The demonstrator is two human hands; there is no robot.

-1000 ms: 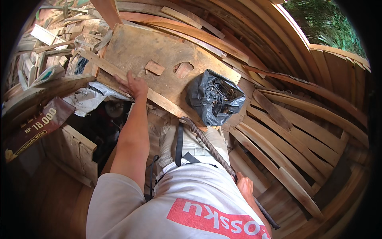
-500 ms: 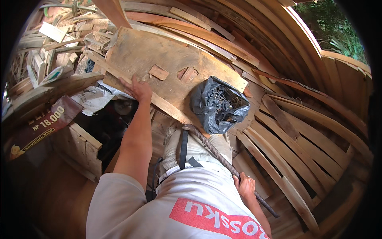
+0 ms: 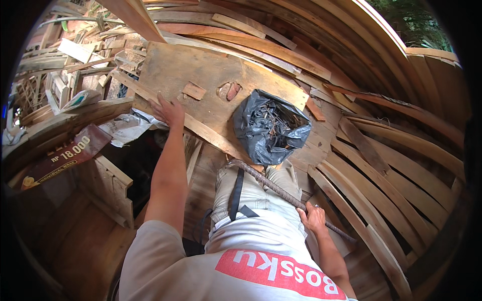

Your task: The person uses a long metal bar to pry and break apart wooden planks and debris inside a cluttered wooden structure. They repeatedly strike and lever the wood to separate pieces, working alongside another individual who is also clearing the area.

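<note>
My left hand (image 3: 169, 111) lies with its fingers spread on the near edge strip of a worn wooden board (image 3: 201, 65). My right hand (image 3: 313, 218) is wrapped round a ribbed steel bar (image 3: 276, 188), which slants across my lap, its bent end by my left knee. On the board is a small wood offcut (image 3: 194, 91), next to a ragged hole (image 3: 229, 91). A black plastic bag (image 3: 246, 123), its mouth wide, stands at the board's near right corner, full of what look like loose nails.
Long planks (image 3: 381, 175) lie stacked to the right and behind the board. Scrap wood (image 3: 75, 70) is heaped at the far left. Nearer on the left are a white sack (image 3: 128, 129), a brown printed banner (image 3: 70, 155) and an upright wooden piece (image 3: 111, 185).
The view has shifted slightly. My left hand has slid a little to the left along the board's edge. My right hand keeps its grip on the bar.
</note>
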